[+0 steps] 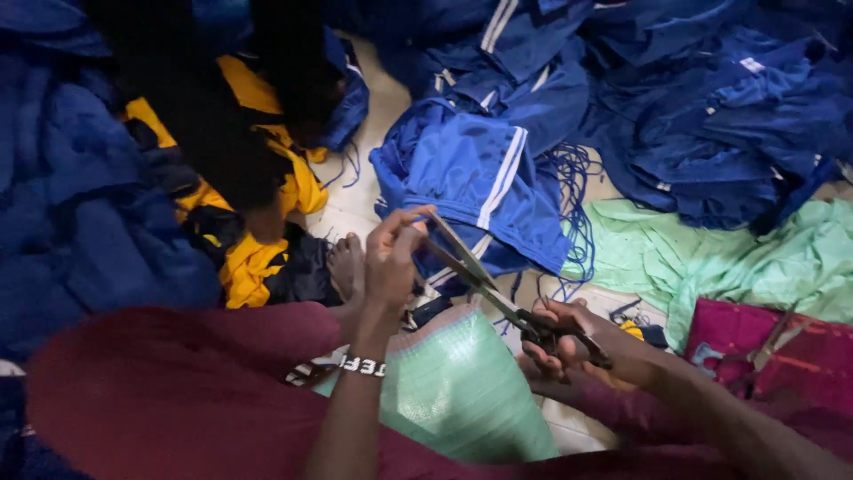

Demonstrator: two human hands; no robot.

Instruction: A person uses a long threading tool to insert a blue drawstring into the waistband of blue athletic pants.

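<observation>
Little free room. Bare pale floor (351,209) shows only as a narrow strip at 12 o'clock from the left hand (391,258), hemmed by the yellow-and-black garment pile (258,258) at 9 o'clock and the folded blue shorts with white side stripes (475,173) at 1 o'clock. Loose blue cord tangle (573,204) clutters the gap at 2 o'clock. Long open metal scissors (484,284) span between both hands, blocking passage there. Right hand (555,342) is boxed in by mint-green cloth (711,253) at 2 o'clock, magenta cloth (764,351) at 3 o'clock, and a green mesh sack (453,391) at 8 o'clock.
</observation>
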